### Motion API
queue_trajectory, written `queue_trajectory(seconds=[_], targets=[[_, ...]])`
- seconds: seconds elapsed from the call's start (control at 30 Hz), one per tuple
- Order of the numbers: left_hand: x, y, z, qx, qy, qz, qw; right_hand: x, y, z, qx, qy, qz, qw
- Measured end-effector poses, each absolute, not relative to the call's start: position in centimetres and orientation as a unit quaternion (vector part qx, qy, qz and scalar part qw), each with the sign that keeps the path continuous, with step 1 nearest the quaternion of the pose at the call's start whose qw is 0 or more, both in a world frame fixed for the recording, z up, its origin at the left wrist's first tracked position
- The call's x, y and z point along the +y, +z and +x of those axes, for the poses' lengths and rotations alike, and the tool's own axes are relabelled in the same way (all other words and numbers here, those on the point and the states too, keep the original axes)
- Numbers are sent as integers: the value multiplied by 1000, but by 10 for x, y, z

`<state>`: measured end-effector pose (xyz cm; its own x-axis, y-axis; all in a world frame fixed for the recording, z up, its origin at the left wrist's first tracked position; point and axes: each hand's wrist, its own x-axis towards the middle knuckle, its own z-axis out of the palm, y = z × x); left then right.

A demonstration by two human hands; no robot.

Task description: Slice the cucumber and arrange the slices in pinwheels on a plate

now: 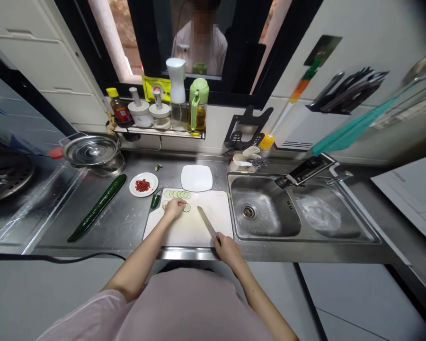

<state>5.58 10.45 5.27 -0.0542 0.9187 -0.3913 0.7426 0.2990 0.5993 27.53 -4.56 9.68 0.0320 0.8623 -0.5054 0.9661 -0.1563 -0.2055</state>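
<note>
My left hand [175,208] reaches over the white cutting board [191,232], its fingers drawn together at the edge of a round cucumber slice [187,207]. Just above it lies an overlapping row of pale green cucumber slices [177,194]; more slices are partly hidden under the hand. Held by its dark handle in my right hand [227,248] is a kitchen knife [206,221], its blade angled up and left over the board. A cut cucumber end [155,201] rests at the board's upper left corner. Behind the board stands a white square plate [196,177].
On the left lie a whole cucumber [97,208] and a small plate [152,190] with chopped red pieces, near a lidded steel pot [94,154]. The sink [266,208] and faucet [305,173] are on the right. Bottles line the back shelf [163,130].
</note>
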Motion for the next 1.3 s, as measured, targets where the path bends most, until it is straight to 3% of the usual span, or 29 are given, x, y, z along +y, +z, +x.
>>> queue_trajectory(seconds=[0.47, 1.3], targets=[[82, 51, 36, 701, 61, 661, 258, -46, 109, 237, 681, -281, 662, 140], [78, 47, 37, 713, 83, 649, 254, -35, 107, 235, 695, -297, 636, 156]])
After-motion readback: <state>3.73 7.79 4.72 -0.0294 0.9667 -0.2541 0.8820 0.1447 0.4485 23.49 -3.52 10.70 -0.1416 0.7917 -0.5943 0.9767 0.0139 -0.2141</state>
